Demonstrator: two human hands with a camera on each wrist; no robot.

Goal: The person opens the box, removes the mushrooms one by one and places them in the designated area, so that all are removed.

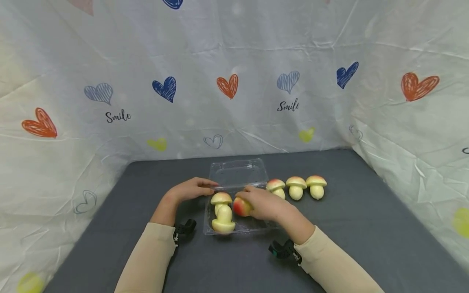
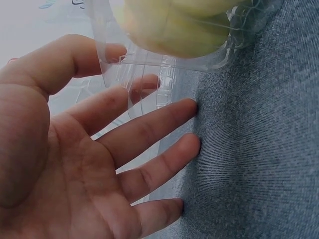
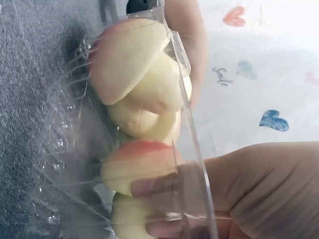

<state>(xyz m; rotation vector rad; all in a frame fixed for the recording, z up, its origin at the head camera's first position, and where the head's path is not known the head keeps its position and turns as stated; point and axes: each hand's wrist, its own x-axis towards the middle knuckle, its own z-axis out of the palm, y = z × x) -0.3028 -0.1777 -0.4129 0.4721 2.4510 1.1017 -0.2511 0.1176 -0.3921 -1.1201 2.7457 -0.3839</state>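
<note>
A clear plastic clamshell box (image 1: 242, 232) lies on the table, its lid (image 1: 238, 173) folded back at the far side. Two model mushrooms, one behind (image 1: 221, 198) and one in front (image 1: 224, 224), lie stem to stem in its left part. My right hand (image 1: 265, 203) grips another mushroom (image 1: 242, 206) by its red-tinged cap and stem, inside the box beside that pair. At the box's back left corner is my left hand (image 1: 192, 190), fingers extended. In the left wrist view the thumb tip overlaps the clear wall and the other fingertips reach the tablecloth.
To the right of the box stand three more mushrooms in a row, the left one (image 1: 275, 187) partly behind my right hand, then a middle one (image 1: 296, 187) and a right one (image 1: 316, 186). A white cloth with hearts (image 1: 228, 86) hangs around the dark table (image 1: 359, 228).
</note>
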